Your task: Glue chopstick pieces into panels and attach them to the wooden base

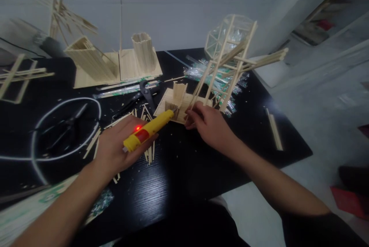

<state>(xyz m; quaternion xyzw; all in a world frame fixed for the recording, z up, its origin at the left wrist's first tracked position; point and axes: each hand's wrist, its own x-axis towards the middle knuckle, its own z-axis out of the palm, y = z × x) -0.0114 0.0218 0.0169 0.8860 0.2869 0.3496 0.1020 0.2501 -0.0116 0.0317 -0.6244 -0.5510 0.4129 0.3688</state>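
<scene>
A yellow glue gun (157, 124) with a glowing red light is in the grip of my left hand (121, 143). Its tip points at a small model of wooden sticks, whose upright block (179, 94) stands on a flat slatted wooden base (166, 99). At the front right of that base is my right hand (209, 126), thumb and fingers pinched together. What lies between those fingertips is too blurred to make out. Thin sticks (200, 85) rise just behind the right hand, close to a tall wooden frame (223, 64). Short cut sticks (149, 154) lie scattered beside the left hand.
Black-handled pliers (147, 92) lie behind the glue gun. Two hollow stick towers (90, 60) (144, 52) stand at the back on wooden boards. A white cable (99, 110) loops at left. Clear plastic packets (198, 70) are piled behind the frame. Loose sticks (275, 131) lie near the right edge.
</scene>
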